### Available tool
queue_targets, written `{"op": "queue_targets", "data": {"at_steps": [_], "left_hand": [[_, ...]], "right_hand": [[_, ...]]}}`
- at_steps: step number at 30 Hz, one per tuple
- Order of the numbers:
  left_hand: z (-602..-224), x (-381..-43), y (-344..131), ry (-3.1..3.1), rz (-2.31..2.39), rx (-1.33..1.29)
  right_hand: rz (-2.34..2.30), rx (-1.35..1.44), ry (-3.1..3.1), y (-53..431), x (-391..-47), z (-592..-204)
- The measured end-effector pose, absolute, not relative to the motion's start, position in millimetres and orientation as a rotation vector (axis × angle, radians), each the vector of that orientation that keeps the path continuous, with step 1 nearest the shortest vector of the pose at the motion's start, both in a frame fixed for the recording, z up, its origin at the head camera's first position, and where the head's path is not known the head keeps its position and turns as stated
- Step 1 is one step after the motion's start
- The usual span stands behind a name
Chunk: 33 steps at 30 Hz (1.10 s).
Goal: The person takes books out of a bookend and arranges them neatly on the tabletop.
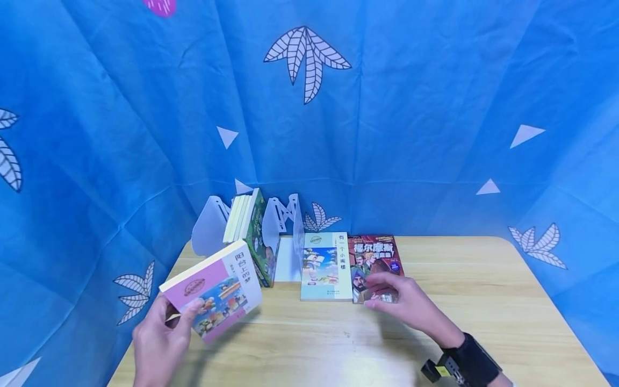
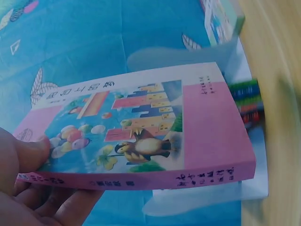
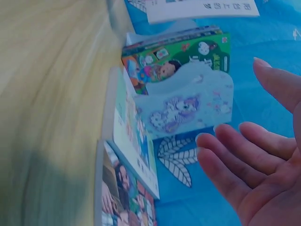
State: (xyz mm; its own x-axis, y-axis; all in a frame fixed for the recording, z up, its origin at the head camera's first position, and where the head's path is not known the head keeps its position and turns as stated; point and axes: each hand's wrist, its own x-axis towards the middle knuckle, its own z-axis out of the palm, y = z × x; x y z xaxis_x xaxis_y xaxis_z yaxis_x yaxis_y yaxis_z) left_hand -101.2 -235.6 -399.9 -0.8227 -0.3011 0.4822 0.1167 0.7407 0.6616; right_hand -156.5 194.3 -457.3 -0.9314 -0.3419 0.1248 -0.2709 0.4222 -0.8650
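My left hand [image 1: 162, 336] grips a pink and white book [image 1: 217, 293] by its lower left edge, thumb on the cover and fingers beneath. The book is tilted in the air in front of a white bookend rack [image 1: 282, 220]. My right hand [image 1: 403, 301] hovers over a dark red book [image 1: 374, 258] with nothing in it; in the right wrist view its fingers [image 3: 230, 165] are spread and relaxed. Beside the red book lies a pale green and white book [image 1: 326, 266] with a picture cover. Several thin books with a green cover [image 1: 258, 236] lean upright in the rack's left part.
The light wooden table [image 1: 464, 301] has a back edge against a blue curtain [image 1: 416, 134] with leaf prints. The rack's unicorn-printed end panel [image 3: 183, 106] stands next to the pale green book. A black strap with a small camera [image 1: 469, 360] is on my right wrist.
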Motion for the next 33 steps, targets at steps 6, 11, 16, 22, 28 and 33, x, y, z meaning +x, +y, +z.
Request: {"op": "queue_targets", "data": {"at_steps": [6,11,16,22,28,33], "left_hand": [[-404.8,-96.9,-220.3,-2.391,-1.120,0.090],[-410.3,-94.9,-208.9,-2.448,-1.258,0.072],[-416.4,-95.0,-196.4,-2.453,-1.441,-0.001],[-421.5,-94.8,-175.7,-2.437,-1.701,-0.060],[-426.6,-97.1,-157.3,-2.435,-1.866,-0.081],[-431.1,-100.3,-145.6,-2.480,-1.918,-0.109]], "right_hand": [[-1.529,-0.612,2.598,186.4,-149.0,-458.0],[-1.536,-0.612,2.569,179.1,-143.2,-451.1],[-1.540,-0.673,2.554,173.6,-140.4,-452.4],[-1.594,-0.776,2.475,163.7,-130.6,-436.7],[-1.646,-0.797,2.399,161.6,-128.6,-440.8],[-1.634,-0.797,2.347,160.8,-128.2,-451.4]]}}
